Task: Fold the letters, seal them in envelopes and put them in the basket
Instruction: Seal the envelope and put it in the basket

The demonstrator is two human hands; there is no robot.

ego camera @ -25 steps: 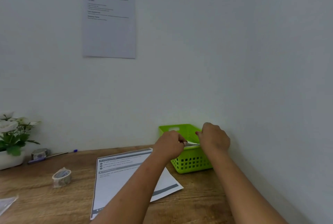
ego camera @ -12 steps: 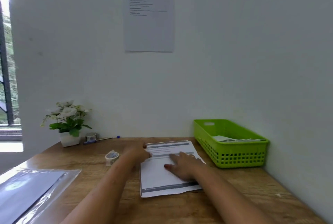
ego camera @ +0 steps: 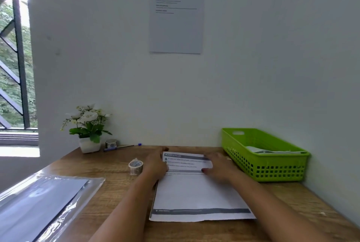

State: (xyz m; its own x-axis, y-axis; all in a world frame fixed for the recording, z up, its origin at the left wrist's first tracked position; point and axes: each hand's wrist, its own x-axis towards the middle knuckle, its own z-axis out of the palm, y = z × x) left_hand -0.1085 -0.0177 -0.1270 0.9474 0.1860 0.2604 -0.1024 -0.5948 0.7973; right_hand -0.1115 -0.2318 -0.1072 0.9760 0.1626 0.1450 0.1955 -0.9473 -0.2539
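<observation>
A printed letter (ego camera: 194,193) lies flat on the wooden desk (ego camera: 109,165) in front of me. My left hand (ego camera: 155,164) grips its far left corner, thumb on top of the sheet. My right hand (ego camera: 220,165) pinches the far right corner, and the far edge looks slightly lifted. A green plastic basket (ego camera: 276,171) stands at the right against the wall, with a white envelope (ego camera: 270,151) lying inside it.
A tape roll (ego camera: 135,167) sits just left of my left hand. A clear plastic sleeve of papers (ego camera: 39,204) lies at the near left. A potted white flower (ego camera: 88,125), a second tape roll (ego camera: 111,143) and a pen (ego camera: 121,146) line the back wall.
Both hands left the basket, where they had put down an envelope, and came to the letter. My right hand slid from the sheet's middle to its far right corner.
</observation>
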